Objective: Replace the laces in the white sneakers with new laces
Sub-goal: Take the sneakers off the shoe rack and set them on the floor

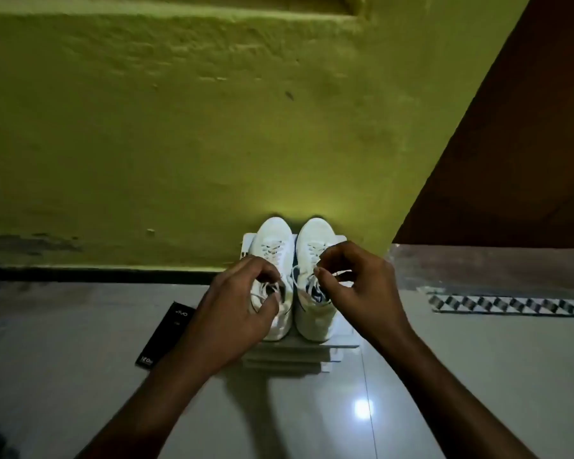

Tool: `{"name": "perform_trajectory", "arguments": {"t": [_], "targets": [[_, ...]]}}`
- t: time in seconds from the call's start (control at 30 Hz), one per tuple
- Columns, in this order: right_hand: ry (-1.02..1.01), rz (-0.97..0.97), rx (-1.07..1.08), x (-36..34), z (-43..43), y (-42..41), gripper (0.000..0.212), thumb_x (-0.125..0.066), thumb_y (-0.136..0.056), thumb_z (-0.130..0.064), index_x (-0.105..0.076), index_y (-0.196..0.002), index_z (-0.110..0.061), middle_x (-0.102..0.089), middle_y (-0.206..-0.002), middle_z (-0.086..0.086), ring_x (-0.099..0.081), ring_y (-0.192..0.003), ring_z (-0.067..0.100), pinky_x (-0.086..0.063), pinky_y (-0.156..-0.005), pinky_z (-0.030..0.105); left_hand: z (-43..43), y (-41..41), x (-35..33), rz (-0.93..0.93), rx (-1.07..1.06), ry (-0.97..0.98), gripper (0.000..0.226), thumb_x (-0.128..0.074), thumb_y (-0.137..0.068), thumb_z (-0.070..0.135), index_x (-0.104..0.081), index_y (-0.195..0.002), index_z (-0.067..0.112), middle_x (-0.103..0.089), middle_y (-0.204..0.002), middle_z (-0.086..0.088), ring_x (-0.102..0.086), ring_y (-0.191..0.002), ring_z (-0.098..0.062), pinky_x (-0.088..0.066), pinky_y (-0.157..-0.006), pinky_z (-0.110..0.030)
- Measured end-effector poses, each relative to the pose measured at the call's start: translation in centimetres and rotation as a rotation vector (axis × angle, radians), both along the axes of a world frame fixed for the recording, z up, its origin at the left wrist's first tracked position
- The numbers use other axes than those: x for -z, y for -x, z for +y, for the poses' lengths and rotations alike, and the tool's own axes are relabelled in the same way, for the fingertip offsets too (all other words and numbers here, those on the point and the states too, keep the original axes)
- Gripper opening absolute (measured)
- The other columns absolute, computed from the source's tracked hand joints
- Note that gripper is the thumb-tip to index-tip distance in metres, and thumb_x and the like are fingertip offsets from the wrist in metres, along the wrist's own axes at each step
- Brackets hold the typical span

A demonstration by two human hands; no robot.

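The left hand (232, 313) pinches the left lace (261, 290) at the mouth of the left sneaker (273, 241). The right hand (358, 286), apart from it, pinches the right lace (312, 280) over the right sneaker (315, 235). Both sneakers stand toes to the far wall (212, 127) on a white stack (289, 357). A black box (166, 336) lies to the left.

Green wall (179, 127), glossy tiled floor (444, 376), brown door (511, 144)

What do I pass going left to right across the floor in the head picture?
First the black box → left hand, holding the left lace → left sneaker → right sneaker → right hand, pinching the right lace → checkered strip.
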State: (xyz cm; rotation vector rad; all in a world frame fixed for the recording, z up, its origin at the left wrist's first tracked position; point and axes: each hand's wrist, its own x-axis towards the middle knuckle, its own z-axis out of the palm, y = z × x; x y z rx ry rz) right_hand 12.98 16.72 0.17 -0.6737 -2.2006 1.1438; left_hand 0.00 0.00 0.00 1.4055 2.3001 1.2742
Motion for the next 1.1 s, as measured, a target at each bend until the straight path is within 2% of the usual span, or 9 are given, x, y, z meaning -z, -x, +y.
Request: {"name": "perform_trajectory", "arguments": {"t": [0.1,0.2,0.33,0.43,0.5,0.6,0.8,0.97,1.1], "targets": [[-0.213,-0.121,-0.119,3.8,1.0,-0.1,0.011,-0.078,-0.081,-0.026,-0.069,-0.081,-0.022,-0.068,-0.079,-0.009,-0.066,-0.077,0.007,-0.056,-0.071,0.038,-0.2,1.4,4.0,0.284,0.065,0.148,0.018,-0.063,-0.084,0.039,-0.06,-0.098,0.029,-0.062,-0.099,0.015,-0.061,-0.095,-0.007,-0.049,-0.081,-0.029],[-0.369,-0.194,-0.207,7.0,1.7,-0.5,0.025,-0.072,-0.08,-0.047,-0.067,-0.08,-0.022,-0.063,-0.08,-0.007,-0.061,-0.075,0.01,-0.053,-0.068,0.04,0.2,2.1,6.8,0.619,0.207,0.218,0.024,-0.057,-0.084,0.047,-0.057,-0.096,0.026,-0.059,-0.09,0.01,-0.059,-0.085,-0.016,-0.041,-0.071,-0.029],[-0.552,-0.37,-0.321,9.3,2.0,-1.5,0.048,-0.065,-0.079,-0.064,-0.069,-0.102,-0.023,-0.06,-0.096,-0.007,-0.055,-0.089,0.011,-0.051,-0.077,0.035,0.3,2.9,9.5,0.816,0.249,0.249,0.036,-0.064,-0.079,0.048,-0.058,-0.105,0.025,-0.066,-0.098,0.005,-0.062,-0.089,-0.021,-0.049,-0.073,-0.034],[-0.635,-0.475,-0.383,9.5,2.0,-1.9,0.047,-0.076,-0.08,-0.049,-0.063,-0.116,-0.023,-0.06,-0.109,-0.006,-0.054,-0.099,0.013,-0.048,-0.084,0.032,0.1,3.2,10.9,0.785,0.247,0.25,0.04,-0.073,-0.075,0.038,-0.059,-0.109,0.022,-0.068,-0.096,0.0,-0.062,-0.087,-0.024,-0.044,-0.069,-0.032],[-0.642,-0.49,-0.332,9.4,1.6,-1.7,0.042,-0.079,-0.082,-0.035,-0.062,-0.118,-0.023,-0.063,-0.113,-0.003,-0.059,-0.102,0.017,-0.052,-0.085,0.037,0.0,3.2,11.1,0.723,0.212,0.226,0.04,-0.077,-0.075,0.024,-0.06,-0.111,0.022,-0.069,-0.091,-0.001,-0.062,-0.085,-0.026,-0.041,-0.066,-0.032],[-0.578,-0.498,-0.236,9.3,0.8,-1.8,0.043,-0.079,-0.082,-0.022,-0.061,-0.121,-0.02,-0.064,-0.115,0.004,-0.06,-0.104,0.023,-0.054,-0.082,0.043,-0.8,2.6,10.9,0.718,0.161,0.21,0.036,-0.068,-0.074,0.009,-0.063,-0.108,0.019,-0.069,-0.085,-0.004,-0.064,-0.081,-0.032,-0.043,-0.06,-0.036],[-0.539,-0.401,-0.217,8.6,-3.3,-5.1,0.05,-0.08,-0.081,-0.012,-0.059,-0.127,-0.013,-0.064,-0.125,0.01,-0.058,-0.114,0.028,-0.05,-0.086,0.037,-5.0,-0.8,10.0,0.776,0.164,0.173,0.038,-0.069,-0.073,0.01,-0.061,-0.107,0.024,-0.072,-0.085,-0.001,-0.066,-0.08,-0.033,-0.031,-0.057,-0.03],[-0.512,-0.304,-0.256,7.3,-7.6,-10.8,0.041,-0.083,-0.078,-0.009,-0.065,-0.115,-0.007,-0.069,-0.113,0.008,-0.055,-0.093,0.012,-0.031,-0.063,0.013,-9.8,-4.6,9.3,0.721,0.208,0.189,0.049,-0.069,-0.077,0.014,-0.055,-0.122,0.027,-0.074,-0.091,0.004,-0.069,-0.085,-0.03,-0.038,-0.057,-0.029],[-0.482,-0.279,-0.331,6.5,-11.3,-15.6,0.03,-0.083,-0.079,-0.011,-0.066,-0.103,-0.014,-0.062,-0.094,-0.006,-0.052,-0.08,0.008,-0.037,-0.061,0.012,-13.8,-8.8,8.2,0.71,0.278,0.143,0.047,-0.073,-0.079,0.014,-0.055,-0.12,0.026,-0.07,-0.087,0.005,-0.064,-0.08,-0.024,-0.043,-0.057,-0.031]]}}
